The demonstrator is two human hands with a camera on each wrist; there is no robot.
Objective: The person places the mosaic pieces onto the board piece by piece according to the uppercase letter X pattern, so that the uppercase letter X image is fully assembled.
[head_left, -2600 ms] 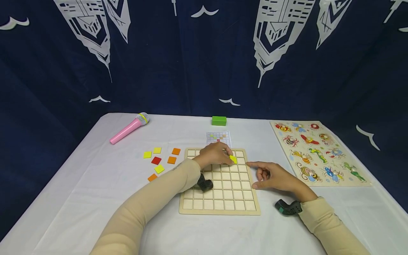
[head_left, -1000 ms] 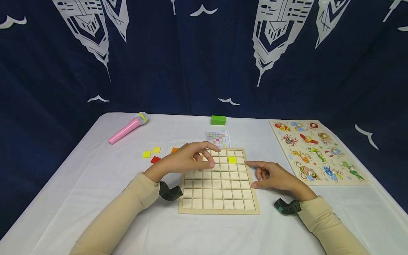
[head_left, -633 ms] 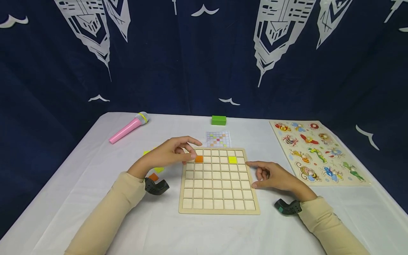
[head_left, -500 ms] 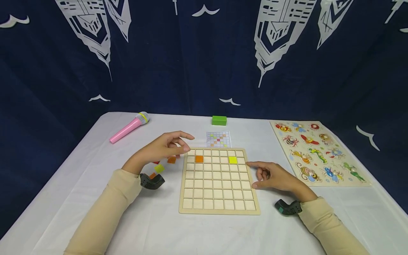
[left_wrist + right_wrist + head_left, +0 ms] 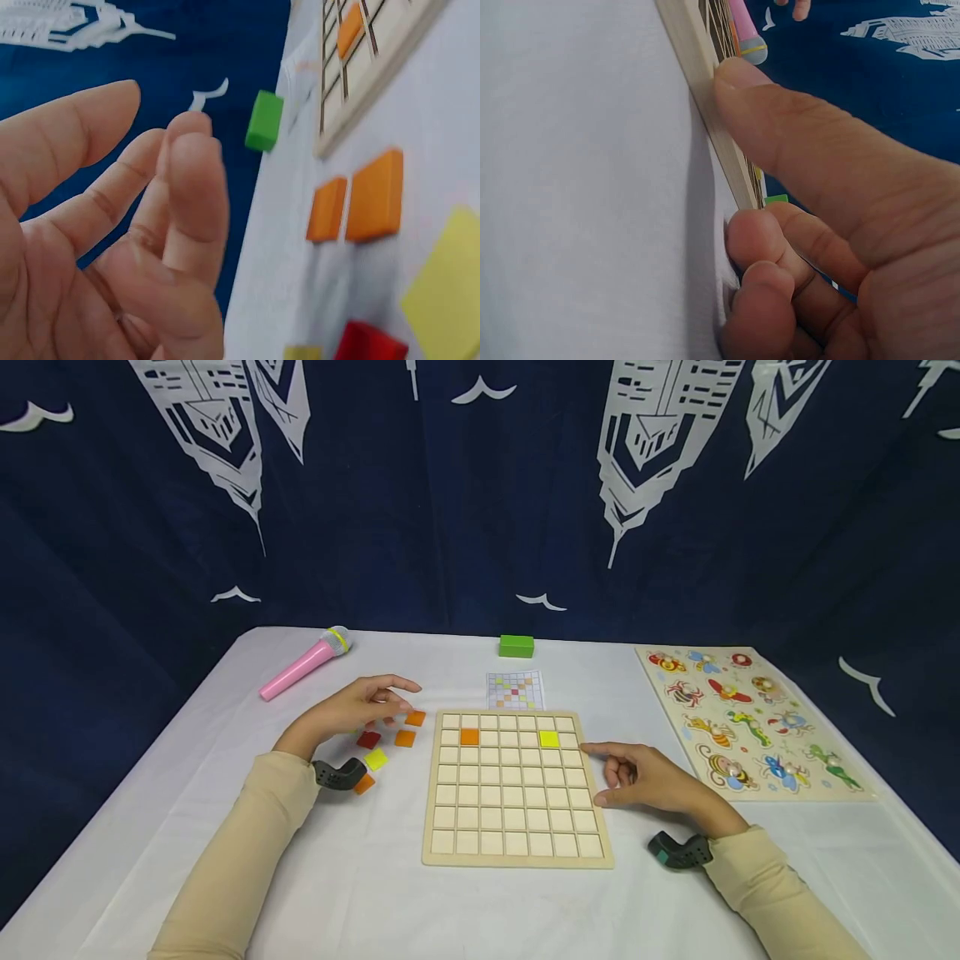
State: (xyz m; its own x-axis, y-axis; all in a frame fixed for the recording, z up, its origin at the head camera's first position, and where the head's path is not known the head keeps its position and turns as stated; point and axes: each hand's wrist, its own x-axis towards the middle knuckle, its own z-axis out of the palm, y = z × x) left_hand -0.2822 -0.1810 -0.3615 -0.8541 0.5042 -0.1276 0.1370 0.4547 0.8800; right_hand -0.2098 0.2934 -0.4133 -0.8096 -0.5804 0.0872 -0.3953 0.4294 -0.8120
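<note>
My left hand (image 5: 363, 706) hovers over a loose group of square tiles left of the board, fingers loosely bent and holding nothing. Beneath and beside it lie a red tile (image 5: 368, 740), a yellow tile (image 5: 376, 759) and several orange tiles (image 5: 405, 739); the hand hides part of the group. At the right edge of the wooden grid board (image 5: 517, 862), my right hand (image 5: 637, 774) rests its thumb and index fingertip against the rim, the other fingers curled in. An orange tile (image 5: 469, 737) and a yellow tile (image 5: 549, 739) sit in the board's second row.
Behind the board lies a printed pattern card (image 5: 514, 690), with a green block (image 5: 516, 647) farther back. A pink microphone (image 5: 300, 668) lies back left. On the right is an insect puzzle board (image 5: 750, 727). A dark patterned curtain (image 5: 450, 527) hangs behind the table.
My left hand let go of the yellow tile in the board's second row, then moved left off the board to the loose tiles. My right hand has stayed at the board's edge.
</note>
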